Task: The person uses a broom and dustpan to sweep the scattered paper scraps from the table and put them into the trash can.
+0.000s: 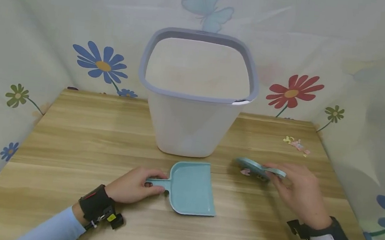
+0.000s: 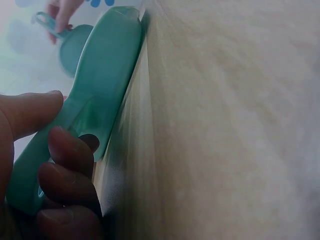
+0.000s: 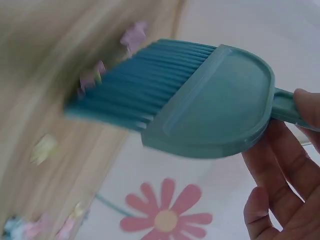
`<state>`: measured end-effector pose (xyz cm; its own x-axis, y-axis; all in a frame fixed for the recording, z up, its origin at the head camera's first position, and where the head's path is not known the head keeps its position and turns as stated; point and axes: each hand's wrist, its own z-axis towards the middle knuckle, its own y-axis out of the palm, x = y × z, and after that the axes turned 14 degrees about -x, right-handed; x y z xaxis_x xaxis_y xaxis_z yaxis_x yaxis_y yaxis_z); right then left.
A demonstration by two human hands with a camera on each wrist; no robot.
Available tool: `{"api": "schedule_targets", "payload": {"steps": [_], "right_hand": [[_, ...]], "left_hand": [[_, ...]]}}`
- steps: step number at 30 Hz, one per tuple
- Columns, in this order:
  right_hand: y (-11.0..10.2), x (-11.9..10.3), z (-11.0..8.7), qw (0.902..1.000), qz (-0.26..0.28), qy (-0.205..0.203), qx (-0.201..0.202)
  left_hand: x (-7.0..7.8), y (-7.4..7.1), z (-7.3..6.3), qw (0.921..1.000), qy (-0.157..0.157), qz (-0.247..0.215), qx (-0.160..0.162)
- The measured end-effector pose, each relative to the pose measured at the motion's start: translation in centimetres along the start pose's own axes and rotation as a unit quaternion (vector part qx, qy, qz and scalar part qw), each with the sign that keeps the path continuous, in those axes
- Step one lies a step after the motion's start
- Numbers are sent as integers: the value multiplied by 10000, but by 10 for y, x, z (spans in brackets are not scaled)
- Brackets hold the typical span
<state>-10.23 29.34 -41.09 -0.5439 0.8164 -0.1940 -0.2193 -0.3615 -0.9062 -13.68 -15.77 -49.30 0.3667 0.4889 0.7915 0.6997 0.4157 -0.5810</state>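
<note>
Currently the left grip [image 1: 134, 186], its forearm slanting in from behind, curls closed round the handle of the dustpan [image 1: 192, 188], which rests on the table [image 1: 82, 144] to the grip's right. The right grip [image 1: 299, 188], angled forward and leftward, pinches the brush [image 1: 252, 165] by its handle, bristles left of that grip and near a paper scrap [image 1: 245, 172]. More scraps [image 1: 297, 144] lie beyond it.
</note>
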Motion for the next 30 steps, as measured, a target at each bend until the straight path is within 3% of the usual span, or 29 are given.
{"api": "schedule_targets", "payload": {"steps": [4, 9, 15, 21, 25, 30], "right_hand": [[-5, -5, 15, 9982, 396, 76, 443], [-13, 0, 23, 9910, 42, 527, 1228], [-15, 23, 9, 9849, -779, 888, 1269], [-10, 41, -10, 9780, -1467, 1061, 1035], [2, 35, -11, 9800, -1514, 904, 922], [15, 9, 5, 9878, -1189, 454, 896]], "left_hand": [[0, 1, -2, 10000, 0, 19, 47], [1, 2, -1, 9999, 92, 13, 79], [4, 2, 0, 10000, 55, -11, 5], [6, 3, -1, 10000, -48, -38, -18], [6, 3, -2, 9999, -83, -77, -36], [8, 3, -2, 9999, -25, -121, -33]]}}
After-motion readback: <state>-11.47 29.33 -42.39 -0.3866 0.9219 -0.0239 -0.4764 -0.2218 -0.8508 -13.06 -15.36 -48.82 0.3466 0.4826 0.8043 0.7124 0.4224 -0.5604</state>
